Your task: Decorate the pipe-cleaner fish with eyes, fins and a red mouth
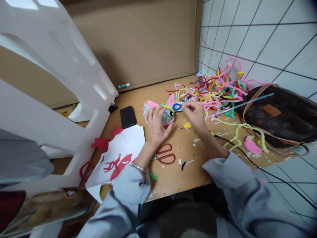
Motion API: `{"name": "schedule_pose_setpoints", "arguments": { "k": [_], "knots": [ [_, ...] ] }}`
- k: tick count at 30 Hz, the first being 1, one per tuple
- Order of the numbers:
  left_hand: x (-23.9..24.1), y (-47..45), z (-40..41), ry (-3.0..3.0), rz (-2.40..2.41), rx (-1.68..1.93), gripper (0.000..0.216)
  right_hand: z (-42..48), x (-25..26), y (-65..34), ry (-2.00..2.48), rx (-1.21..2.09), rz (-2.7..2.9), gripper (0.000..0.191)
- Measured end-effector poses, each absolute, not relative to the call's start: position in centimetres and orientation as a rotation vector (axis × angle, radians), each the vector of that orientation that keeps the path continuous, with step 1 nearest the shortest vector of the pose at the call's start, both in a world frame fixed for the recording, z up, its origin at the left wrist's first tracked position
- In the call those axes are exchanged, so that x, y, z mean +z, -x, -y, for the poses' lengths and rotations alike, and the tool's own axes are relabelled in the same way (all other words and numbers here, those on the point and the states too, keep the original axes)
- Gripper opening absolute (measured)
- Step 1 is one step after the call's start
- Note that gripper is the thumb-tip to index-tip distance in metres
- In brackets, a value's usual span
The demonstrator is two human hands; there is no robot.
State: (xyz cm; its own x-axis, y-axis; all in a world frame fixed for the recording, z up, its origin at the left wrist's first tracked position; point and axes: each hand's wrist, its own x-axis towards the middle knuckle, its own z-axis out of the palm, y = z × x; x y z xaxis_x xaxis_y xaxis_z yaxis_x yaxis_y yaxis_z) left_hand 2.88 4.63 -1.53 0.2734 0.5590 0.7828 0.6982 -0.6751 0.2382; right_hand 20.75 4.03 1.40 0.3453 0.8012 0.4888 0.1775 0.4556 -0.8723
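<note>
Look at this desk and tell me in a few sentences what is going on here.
A person in grey sleeves sits at a wooden table. The left hand cups a small ball wrapped in pipe cleaners, while the right hand pinches a blue loop against its top. Red scissors lie by the left wrist, a black phone to the left, and a tangled pile of pipe cleaners and a brown bag to the right.

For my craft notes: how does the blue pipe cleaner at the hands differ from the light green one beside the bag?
The blue pipe cleaner is a small loop; the light green pipe cleaner lies long and wavy. The right hand pinches the blue one beside the craft ball in the left hand; the green one lies untouched. Both are fuzzy.
</note>
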Motion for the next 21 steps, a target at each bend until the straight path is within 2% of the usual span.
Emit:
{"name": "schedule_pose_setpoints", "arguments": {
  "k": [9,17,21],
  "knots": [
    [-2.2,-3.0,-3.8,2.346,1.221,-1.426,0.049,-4.4,-0.1,-19.5,1.135,0.463,1.231,0.011],
    [-1.9,-3.2,-4.3,2.356,1.222,-1.347,0.054,-4.6,-0.4,-19.3,1.142,0.507,1.197,0.011],
    [-1.6,-3.1,-3.8,2.278,1.152,-1.464,0.042,-4.4,-0.2,-19.4,1.113,0.489,1.179,0.011]
  ]
}}
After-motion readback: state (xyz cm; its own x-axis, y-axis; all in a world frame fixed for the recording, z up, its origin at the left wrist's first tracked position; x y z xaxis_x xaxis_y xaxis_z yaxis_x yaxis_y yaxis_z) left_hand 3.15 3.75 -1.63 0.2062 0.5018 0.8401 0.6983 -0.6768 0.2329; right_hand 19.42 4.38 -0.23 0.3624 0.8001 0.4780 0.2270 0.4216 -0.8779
